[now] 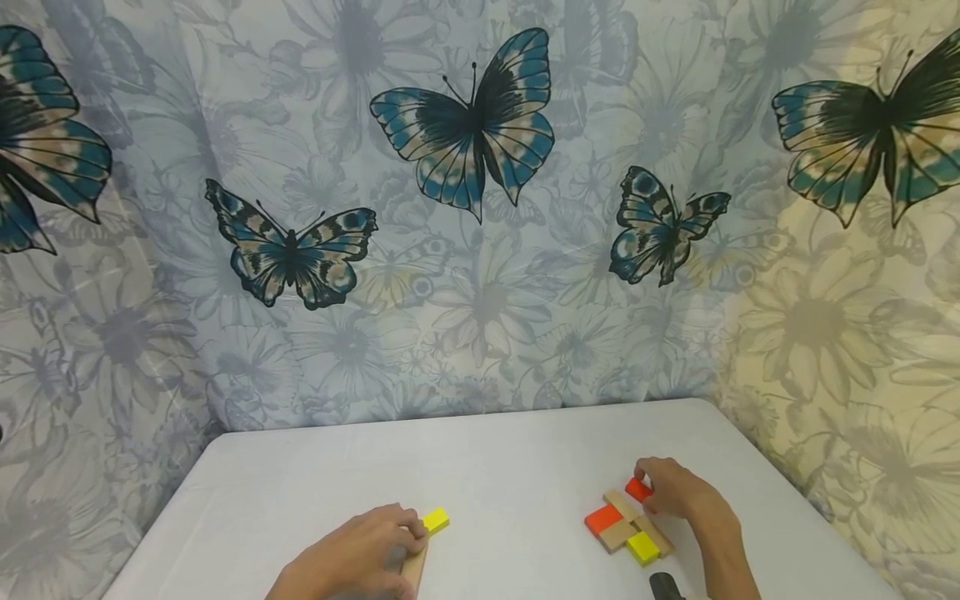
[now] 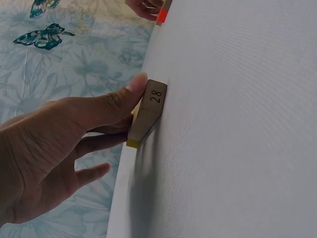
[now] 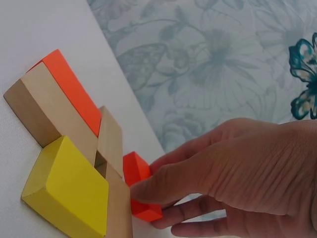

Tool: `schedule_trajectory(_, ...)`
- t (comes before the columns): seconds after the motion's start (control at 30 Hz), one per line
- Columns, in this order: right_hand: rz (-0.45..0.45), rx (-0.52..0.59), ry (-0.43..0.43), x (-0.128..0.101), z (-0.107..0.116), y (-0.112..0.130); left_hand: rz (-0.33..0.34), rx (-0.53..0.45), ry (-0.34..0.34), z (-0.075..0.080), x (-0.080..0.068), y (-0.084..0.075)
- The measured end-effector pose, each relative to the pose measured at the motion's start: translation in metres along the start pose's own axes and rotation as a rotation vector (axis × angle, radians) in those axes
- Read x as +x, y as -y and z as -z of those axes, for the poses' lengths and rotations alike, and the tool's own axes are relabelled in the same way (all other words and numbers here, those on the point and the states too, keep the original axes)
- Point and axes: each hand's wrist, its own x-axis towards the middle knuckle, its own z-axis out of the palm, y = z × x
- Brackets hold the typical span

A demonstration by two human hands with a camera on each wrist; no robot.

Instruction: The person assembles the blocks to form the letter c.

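Butterfly-print cloth [image 1: 480, 250] hangs behind a white table [image 1: 487, 467]. On its near left, the left hand [image 1: 360, 558] pinches a yellow-tipped wooden block [image 1: 427, 537] stamped 28. On the right, the right hand [image 1: 675, 487] grips an orange-tipped block [image 1: 637, 489] at the far end of a cluster of crossed wooden blocks [image 1: 626, 529].

The only readable mark is the number 28, printed in dark digits on the end face of a wooden block [image 2: 148, 113] in the left wrist view. There the digits lie turned on their side. The left hand [image 2: 59, 148] holds that block, its thumb touching the block's end at about 9 o'clock from the number. The coloured and plain blocks in the other views carry no legible marks
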Motion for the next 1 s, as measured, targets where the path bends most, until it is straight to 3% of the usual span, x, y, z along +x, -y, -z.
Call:
schedule_trajectory(0.63,0.038,-0.003,-0.033,-0.002,0.003,0.003,0.006,0.016,0.018,0.000,0.002,-0.001)
schedule_trajectory(1.0,0.076,-0.034,-0.070,-0.008,0.015,0.018,0.012,0.017,0.006,-0.001,0.001,-0.002)
